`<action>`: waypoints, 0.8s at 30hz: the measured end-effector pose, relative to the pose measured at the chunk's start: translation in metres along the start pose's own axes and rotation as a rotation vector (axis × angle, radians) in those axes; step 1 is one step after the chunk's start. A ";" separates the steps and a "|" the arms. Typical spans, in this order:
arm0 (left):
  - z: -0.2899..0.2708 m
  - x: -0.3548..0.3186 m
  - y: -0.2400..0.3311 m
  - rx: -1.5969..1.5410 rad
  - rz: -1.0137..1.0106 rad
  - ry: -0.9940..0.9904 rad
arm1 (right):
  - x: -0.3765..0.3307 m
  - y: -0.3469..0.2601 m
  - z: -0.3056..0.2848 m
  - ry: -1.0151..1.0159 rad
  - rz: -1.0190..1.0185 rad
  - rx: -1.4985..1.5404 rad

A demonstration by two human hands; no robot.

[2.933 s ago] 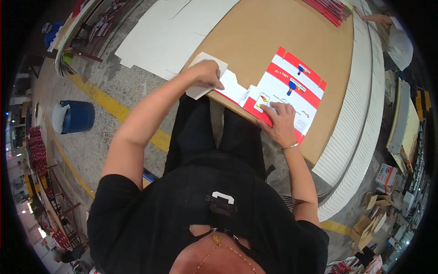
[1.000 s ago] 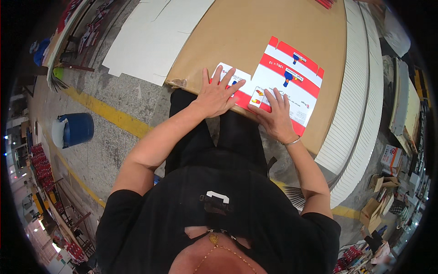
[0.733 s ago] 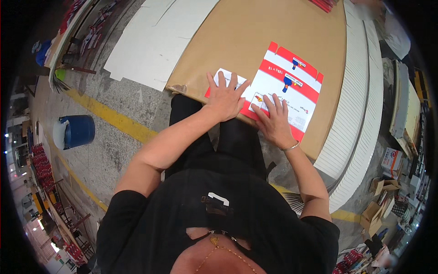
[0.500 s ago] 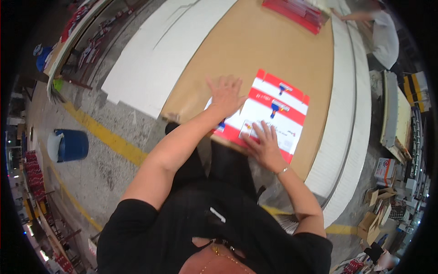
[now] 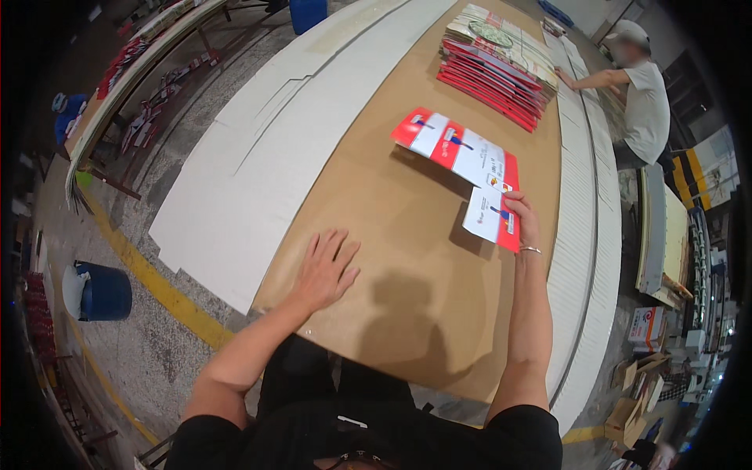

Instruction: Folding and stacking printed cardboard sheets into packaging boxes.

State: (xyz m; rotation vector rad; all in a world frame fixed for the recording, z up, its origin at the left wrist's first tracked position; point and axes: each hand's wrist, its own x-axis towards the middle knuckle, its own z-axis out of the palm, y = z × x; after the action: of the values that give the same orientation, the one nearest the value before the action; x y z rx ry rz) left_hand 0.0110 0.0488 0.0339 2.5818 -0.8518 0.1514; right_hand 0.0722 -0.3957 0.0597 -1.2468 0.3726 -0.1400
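My right hand (image 5: 526, 219) grips a flat printed cardboard piece (image 5: 464, 153) at its lower right end. The piece is red and white with small blue pictures, has a stepped outline, and is raised off the table, casting a shadow. My left hand (image 5: 322, 272) rests palm down with spread fingers on the brown board (image 5: 376, 235) that covers the table, holding nothing. Beyond the held piece stands a stack of folded red and white printed cardboard (image 5: 493, 78), topped by a sheet with a green round picture.
White corrugated sheets (image 5: 258, 149) lie along the board's left side, and more white sheets (image 5: 583, 235) run along its right. A co-worker (image 5: 647, 102) stands at the far right, one hand near the stack. A blue bin (image 5: 107, 291) is on the floor at left.
The printed piece lay flat under both hands near the front edge; my right hand has lifted it away and to the right. My left hand has moved left and nearer, onto the bare board.
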 end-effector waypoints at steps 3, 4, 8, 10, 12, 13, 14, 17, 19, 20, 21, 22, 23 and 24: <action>-0.007 0.002 0.004 -0.034 -0.031 -0.036 | 0.068 0.015 0.005 0.049 0.031 0.117; -0.007 0.004 0.004 -0.067 -0.029 -0.021 | 0.091 0.019 0.008 0.115 -0.054 0.134; -0.011 0.011 0.003 -0.091 -0.052 -0.009 | 0.205 0.020 0.034 0.669 -0.355 -0.003; -0.012 0.012 0.002 -0.098 -0.070 -0.024 | 0.245 0.015 0.067 0.906 -0.392 -0.229; -0.011 0.012 0.002 -0.102 -0.079 -0.048 | 0.279 0.007 0.078 1.105 -0.358 -0.654; -0.011 0.013 0.001 -0.112 -0.080 -0.081 | 0.293 0.003 0.080 1.096 -0.362 -0.655; -0.010 0.016 -0.001 -0.113 -0.085 -0.077 | 0.306 0.000 0.081 0.758 -0.244 -0.550; -0.013 0.016 -0.002 -0.115 -0.090 -0.078 | 0.331 0.003 0.072 0.339 -0.082 -0.479; -0.015 0.016 -0.004 -0.092 -0.101 -0.067 | 0.338 0.007 0.056 0.368 -0.355 -1.162; -0.016 0.016 -0.005 -0.079 -0.131 -0.056 | 0.336 0.014 0.058 0.335 -0.391 -1.162; -0.019 0.009 -0.003 -0.077 -0.159 -0.070 | 0.326 0.024 0.088 0.290 -0.345 -1.249; -0.021 0.002 0.000 -0.073 -0.186 -0.080 | 0.309 0.029 0.115 0.246 -0.309 -1.334; -0.020 0.005 0.002 -0.099 -0.154 -0.077 | 0.308 0.030 0.095 0.107 -0.456 -1.118; -0.014 0.011 -0.002 -0.119 -0.115 -0.070 | 0.311 0.028 0.072 0.024 -0.694 -1.001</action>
State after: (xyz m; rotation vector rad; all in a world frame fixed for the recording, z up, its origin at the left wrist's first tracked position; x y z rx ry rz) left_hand 0.0215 0.0493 0.0483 2.5282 -0.7120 -0.0233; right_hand 0.3839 -0.4168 -0.0094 -2.3365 -0.0192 -0.6124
